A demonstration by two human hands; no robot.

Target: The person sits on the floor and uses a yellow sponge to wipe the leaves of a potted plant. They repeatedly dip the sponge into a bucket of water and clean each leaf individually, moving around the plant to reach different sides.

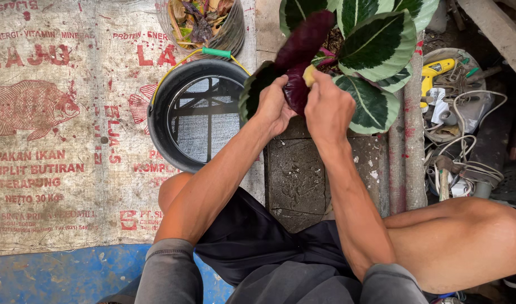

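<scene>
Concrete slabs (303, 180) make up the floor at the centre of the frame, with a printed woven sack (61, 124) spread flat over the left half and a blue patch of floor (72, 276) showing below its lower edge. On the sack's right edge stands a black bucket (196, 115) of water, just left of the hands. At far right, tangled cables and tools (460, 135) crowd the ground, leaving little free room there; the sack's left part lies open.

Upper centre holds a potted plant (376, 50) with broad green-and-white leaves. The left hand (273, 107) grips a dark purple leaf (303, 45) from below; the leaf's long axis runs from the hands up and to the right, tip toward the top edge. The right hand (328, 107) is closed on a small yellow piece (309, 75), pressed against that leaf.
</scene>
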